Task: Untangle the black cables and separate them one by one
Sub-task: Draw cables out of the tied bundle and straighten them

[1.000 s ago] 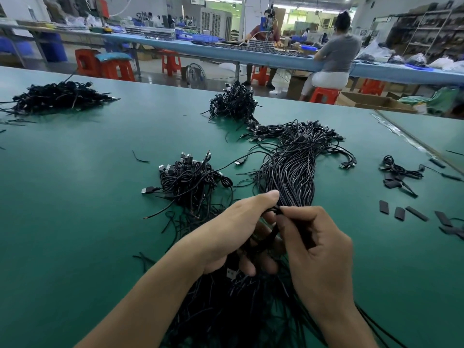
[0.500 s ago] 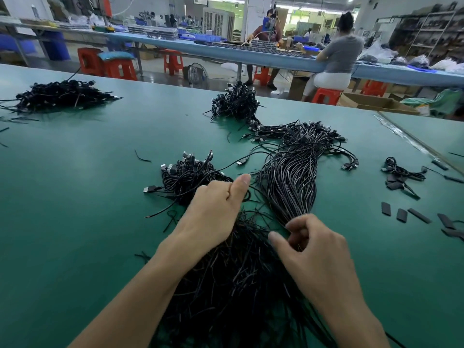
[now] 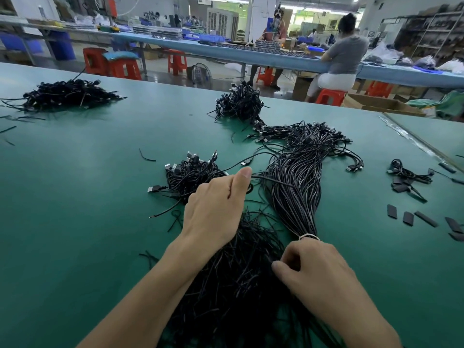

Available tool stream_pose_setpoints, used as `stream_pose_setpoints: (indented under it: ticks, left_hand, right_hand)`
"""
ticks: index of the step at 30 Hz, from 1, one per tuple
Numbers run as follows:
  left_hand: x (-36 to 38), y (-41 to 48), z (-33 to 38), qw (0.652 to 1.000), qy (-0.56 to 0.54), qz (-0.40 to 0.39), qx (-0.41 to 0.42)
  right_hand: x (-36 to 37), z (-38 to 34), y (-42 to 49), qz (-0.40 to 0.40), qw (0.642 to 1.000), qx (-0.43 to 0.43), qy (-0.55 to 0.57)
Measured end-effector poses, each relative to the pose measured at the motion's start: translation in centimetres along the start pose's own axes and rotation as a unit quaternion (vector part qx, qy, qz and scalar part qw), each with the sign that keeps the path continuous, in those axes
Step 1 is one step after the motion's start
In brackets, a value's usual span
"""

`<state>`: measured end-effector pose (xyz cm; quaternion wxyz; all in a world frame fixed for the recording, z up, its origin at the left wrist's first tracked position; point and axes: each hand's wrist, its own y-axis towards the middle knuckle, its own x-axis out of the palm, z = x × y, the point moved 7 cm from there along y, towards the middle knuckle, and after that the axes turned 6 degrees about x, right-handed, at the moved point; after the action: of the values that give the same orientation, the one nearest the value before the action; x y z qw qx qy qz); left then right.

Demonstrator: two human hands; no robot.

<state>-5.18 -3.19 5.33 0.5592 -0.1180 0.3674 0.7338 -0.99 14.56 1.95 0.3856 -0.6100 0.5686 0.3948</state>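
A thick bundle of black cables (image 3: 296, 187) lies on the green table (image 3: 75, 222), tied near my right hand by a pale band (image 3: 309, 237); its plug ends fan out at the far end. My left hand (image 3: 216, 207) grips a single black cable (image 3: 266, 175) that runs right toward the bundle. A small tangled pile of cables (image 3: 190, 174) sits just beyond that hand. My right hand (image 3: 316, 270) pinches loose cable ends in the dark heap (image 3: 231, 280) in front of me.
Two more cable piles lie at the far left (image 3: 65, 94) and far middle (image 3: 241, 101). Short black sleeve pieces (image 3: 406, 217) and a small cable knot (image 3: 406, 175) are at the right. The table's right edge (image 3: 411, 139) runs diagonally. A person in a grey top (image 3: 344, 56) sits at a bench behind.
My hands have parted: the left moved away and left toward the small pile, pulling one cable out. The right dropped back below the bundle's tie.
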Motion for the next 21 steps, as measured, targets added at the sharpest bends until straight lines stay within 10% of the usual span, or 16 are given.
stream_pose_setpoints:
  ticks: [11, 21]
  left_hand:
    - [0.9, -0.4, 1.0, 0.984, -0.174, -0.03, 0.006]
    - [4.4, -1.9, 2.7, 0.945, -0.268, -0.187, 0.021]
  right_hand:
    - [-2.9, 1.4, 0.3, 0.104, 0.925, 0.03, 0.364]
    - [-2.6, -1.4, -0.4, 0.236, 0.873, -0.073, 0.421]
